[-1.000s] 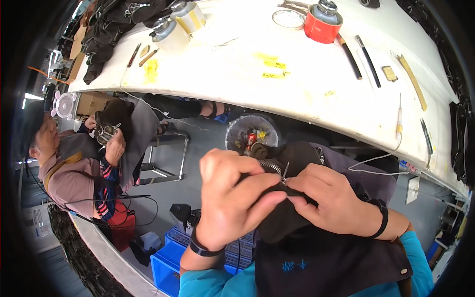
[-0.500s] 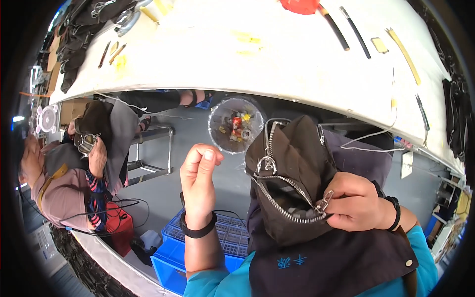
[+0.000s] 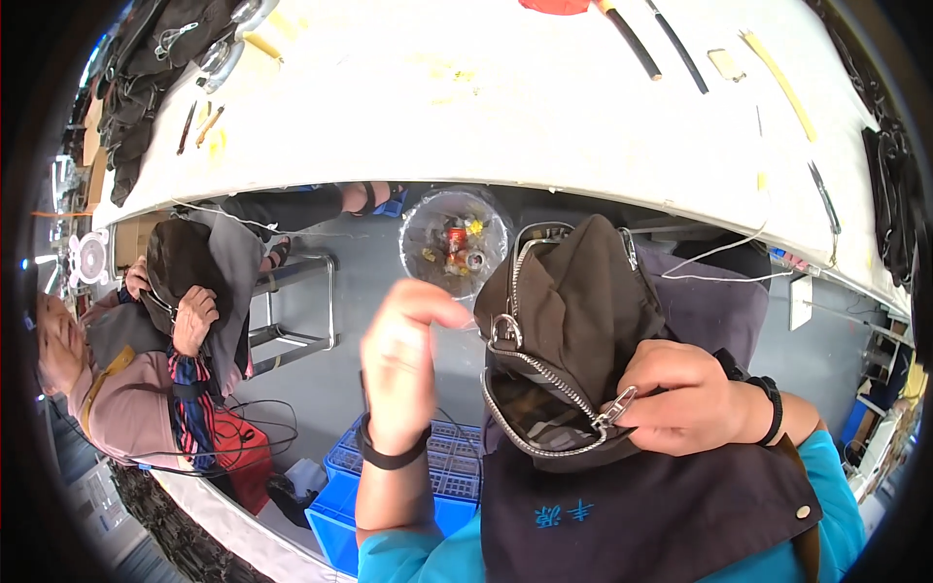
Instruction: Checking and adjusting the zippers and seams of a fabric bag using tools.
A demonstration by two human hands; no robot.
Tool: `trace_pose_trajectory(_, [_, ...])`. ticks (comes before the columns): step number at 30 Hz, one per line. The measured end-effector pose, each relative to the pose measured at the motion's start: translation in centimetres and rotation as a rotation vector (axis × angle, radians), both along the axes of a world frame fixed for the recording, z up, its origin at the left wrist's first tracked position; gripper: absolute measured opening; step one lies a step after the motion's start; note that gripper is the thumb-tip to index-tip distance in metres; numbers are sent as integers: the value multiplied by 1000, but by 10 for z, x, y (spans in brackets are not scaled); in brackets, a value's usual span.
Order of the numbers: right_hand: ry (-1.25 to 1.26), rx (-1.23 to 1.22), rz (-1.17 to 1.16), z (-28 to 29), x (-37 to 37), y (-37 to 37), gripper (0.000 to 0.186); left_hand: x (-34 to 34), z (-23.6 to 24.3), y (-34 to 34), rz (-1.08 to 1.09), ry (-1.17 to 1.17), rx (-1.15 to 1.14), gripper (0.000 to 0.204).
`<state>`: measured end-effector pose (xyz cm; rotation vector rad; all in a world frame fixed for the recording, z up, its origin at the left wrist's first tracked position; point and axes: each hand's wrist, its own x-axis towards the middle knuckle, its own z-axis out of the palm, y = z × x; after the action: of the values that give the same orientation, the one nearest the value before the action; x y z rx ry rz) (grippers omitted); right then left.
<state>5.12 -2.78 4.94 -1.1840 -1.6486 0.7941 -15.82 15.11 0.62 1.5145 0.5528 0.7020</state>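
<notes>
A dark brown fabric bag [image 3: 573, 291] rests on my lap, its silver-toothed zipper [image 3: 554, 374] undone and the inside partly showing. My right hand [image 3: 680, 396] grips the bag's edge at the zipper's near right end, beside a metal zipper pull [image 3: 614, 406]. A second metal pull [image 3: 505, 332] hangs at the upper left of the opening. My left hand [image 3: 403, 355] is raised just left of the bag, blurred, fingers curled and thumb and forefinger drawn together toward that second pull. Whatever it may hold is too small to make out.
A white table [image 3: 389, 117] spans the far side, with slim tools and dark fabric pieces. Below it stands a lined waste bin [image 3: 413, 238]. Blue crates [image 3: 340, 525] are at my left elbow. A seated co-worker [image 3: 136, 408] handles a dark bag at left.
My left hand has moved a little right, toward the bag's left side. The bag's opening has tilted and gapes wider, with my right hand still gripping it. The co-worker's bag has turned.
</notes>
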Motion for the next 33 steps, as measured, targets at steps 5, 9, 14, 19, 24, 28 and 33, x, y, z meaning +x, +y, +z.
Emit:
trace_pose_trajectory(5, [393, -179, -115, -10, 12, -17, 15, 2, -33, 3, 2, -122, -384, 58])
trace_pose_trajectory(9, [628, -294, -111, -15, 24, -32, 18, 26, -29, -19, -188, -37, -274, 56])
trace_pose_trajectory(14, [940, -321, -192, -27, 31, -44, 17, 52, -18, -29, -171, 29, -112, 44])
trace_pose_trajectory(19, [1154, -404, -321, -28, 41, -57, 26, 57, -8, -37, -381, 179, -119, 19])
trace_pose_trajectory(24, [1273, -382, -309, -28, 47, -50, 43, 51, 25, -42, -446, -46, -609, 27])
trace_pose_trajectory(28, [1281, -426, -335, -44, 44, -42, 35, 53, 32, -44, -413, -53, -631, 35])
trace_pose_trajectory(33, [891, -339, -478, -24, 50, -36, 25, 48, 29, -47, -346, -49, -636, 36])
